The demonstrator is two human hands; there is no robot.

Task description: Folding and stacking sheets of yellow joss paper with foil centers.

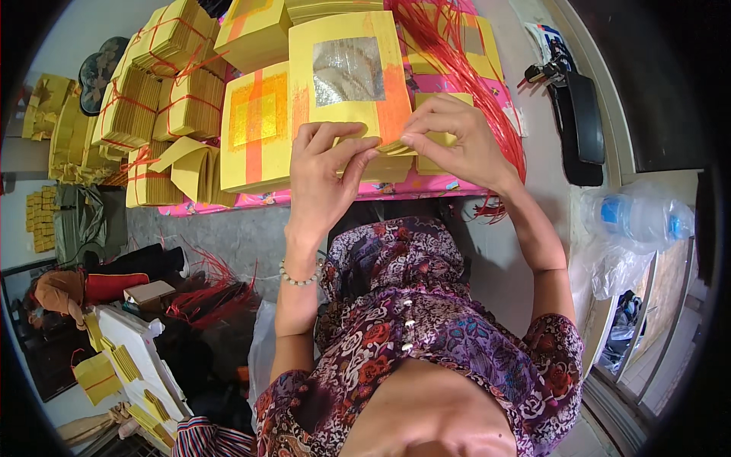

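Observation:
A thick stack of yellow paper sheets (346,27) lies in front of me on the pink table, with a silver foil square (348,70) and orange bands on its top sheet. My left hand (329,164) is closed, thumb and forefinger pinching at the stack's near edge. At the near right corner, my right hand (459,143) pinches the slightly lifted sheet edges between thumb and forefinger. How many sheets are gripped I cannot tell. Just left of this stack sits another yellow paper stack (237,164), its top bearing a gold square and an orange stripe.
Red strands (457,57) trail over the table's right side. Several yellow bundles (126,114) tied with red string are piled at the left. Below left, a white table (126,335) holds yellow papers near other people's arms. A plastic-wrapped water bottle (636,217) is at the right.

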